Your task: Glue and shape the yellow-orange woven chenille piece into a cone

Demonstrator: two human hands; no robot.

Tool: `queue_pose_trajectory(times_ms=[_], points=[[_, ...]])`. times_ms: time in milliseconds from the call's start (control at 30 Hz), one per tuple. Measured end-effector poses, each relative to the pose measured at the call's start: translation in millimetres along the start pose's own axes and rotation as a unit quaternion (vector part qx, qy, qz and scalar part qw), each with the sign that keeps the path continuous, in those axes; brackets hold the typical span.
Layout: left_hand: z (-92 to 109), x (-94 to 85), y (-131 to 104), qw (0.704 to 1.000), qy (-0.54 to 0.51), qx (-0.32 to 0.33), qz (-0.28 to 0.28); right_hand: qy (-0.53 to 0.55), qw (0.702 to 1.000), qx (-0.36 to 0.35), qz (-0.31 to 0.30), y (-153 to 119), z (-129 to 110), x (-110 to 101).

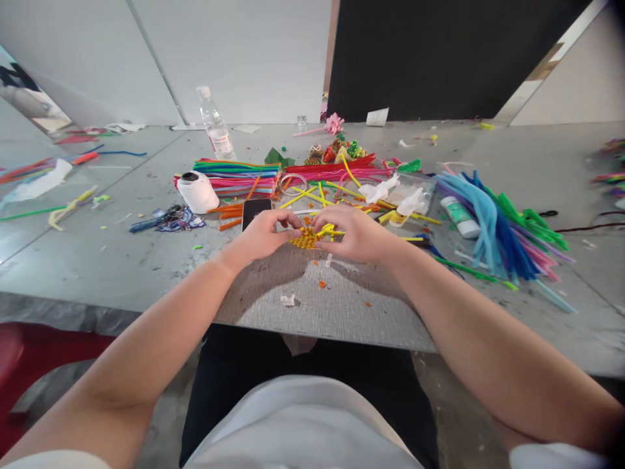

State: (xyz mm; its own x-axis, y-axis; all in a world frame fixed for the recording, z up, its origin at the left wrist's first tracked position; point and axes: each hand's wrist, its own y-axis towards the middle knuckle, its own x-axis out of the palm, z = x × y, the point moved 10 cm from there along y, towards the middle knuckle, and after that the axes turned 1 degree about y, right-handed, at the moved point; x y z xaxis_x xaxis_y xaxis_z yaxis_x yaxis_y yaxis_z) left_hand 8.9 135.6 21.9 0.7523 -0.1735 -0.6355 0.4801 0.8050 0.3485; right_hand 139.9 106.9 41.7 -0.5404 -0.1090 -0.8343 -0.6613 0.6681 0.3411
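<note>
Between my hands is a small yellow and orange woven piece (305,240) that looks made of pipe cleaners, held just over the grey table (273,286). My left hand (267,233) pinches its left edge with thumb and fingers. On the other side, my right hand (355,233) grips its right edge, where yellow strands (333,230) stick out. A dark phone (254,210) lies partly behind my left hand. Loose yellow pipe cleaners (305,195) and orange ones (229,213) are scattered beyond my fingers.
Bundled coloured pipe cleaners (237,170) lie behind a white roll (198,192), with a plastic bottle (215,127) farther back. Blue pipe cleaners (502,228) and a white-green tube (459,217) are to the right. A red stool (39,355) stands at lower left.
</note>
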Motion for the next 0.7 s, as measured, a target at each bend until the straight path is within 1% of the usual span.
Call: queue_pose_trajectory(times_ms=[100, 233, 433, 567, 700], points=[[1, -2.3, -1, 1.000, 0.005, 0.001, -0.008, -0.019, 1.000, 0.000, -0.017, 0, -3, 10], [1, -2.0, -3, 0.999, 0.027, 0.003, -0.040, -0.050, 0.998, 0.021, -0.031, 0, -6, 20], [-3, -7.2, -3, 0.998, 0.040, -0.012, -0.041, -0.078, 0.995, 0.033, -0.045, 1, -6, 23], [1, -5.6, -2, 0.998, 0.046, -0.001, -0.042, -0.093, 0.994, 0.025, -0.059, 3, -8, 26], [5, -1.9, -2, 0.998, 0.030, 0.009, -0.046, -0.107, 0.992, 0.018, -0.069, 4, -9, 27]])
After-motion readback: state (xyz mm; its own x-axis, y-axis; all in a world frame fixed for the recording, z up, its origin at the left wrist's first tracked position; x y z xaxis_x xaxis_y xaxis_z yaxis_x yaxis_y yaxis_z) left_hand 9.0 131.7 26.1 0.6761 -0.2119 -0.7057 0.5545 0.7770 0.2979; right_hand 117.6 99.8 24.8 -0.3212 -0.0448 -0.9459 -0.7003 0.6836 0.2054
